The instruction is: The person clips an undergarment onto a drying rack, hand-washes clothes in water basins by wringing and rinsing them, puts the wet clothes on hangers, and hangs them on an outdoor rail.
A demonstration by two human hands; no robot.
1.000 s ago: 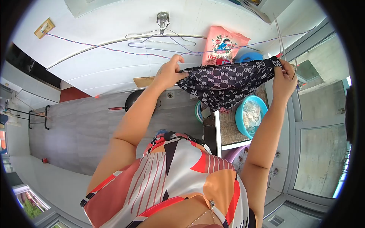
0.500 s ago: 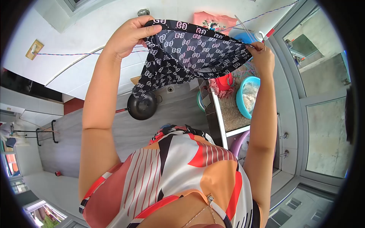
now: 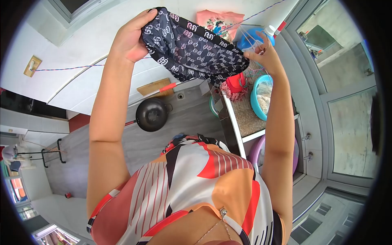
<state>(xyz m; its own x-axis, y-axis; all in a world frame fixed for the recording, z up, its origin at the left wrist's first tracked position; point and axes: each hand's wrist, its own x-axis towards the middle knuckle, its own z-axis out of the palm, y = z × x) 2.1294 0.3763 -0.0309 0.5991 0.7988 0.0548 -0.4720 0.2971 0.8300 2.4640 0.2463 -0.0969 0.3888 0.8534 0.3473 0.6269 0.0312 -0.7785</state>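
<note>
Black shorts (image 3: 204,51) with a pale repeating letter pattern hang stretched between my hands at chest height or above, waistband along the top. My left hand (image 3: 136,36) is closed on the left end of the waistband. The thumb of my right hand (image 3: 263,53) presses at the right end, its other fingers bent and raised. Thin white strands and a small pale piece, perhaps part of a hanger or clip, show at these fingers; I cannot make out exactly what it is. A twisted cord (image 3: 261,16) runs above, with a pink floral cloth (image 3: 220,20) on the wall side.
A black wok (image 3: 151,114) lies on the grey floor (image 3: 192,118) beside a wooden board (image 3: 155,87) and a red-tipped pole (image 3: 167,87). Right of these, a counter (image 3: 249,126) bears a turquoise basin (image 3: 254,100) and a red item (image 3: 236,83). A purple tub (image 3: 255,153) sits below.
The shorts have swung up on the left and dropped on the right, shifting leftward. My right hand has moved down and left, its fingers lifting apart; the pole and board have come into view.
</note>
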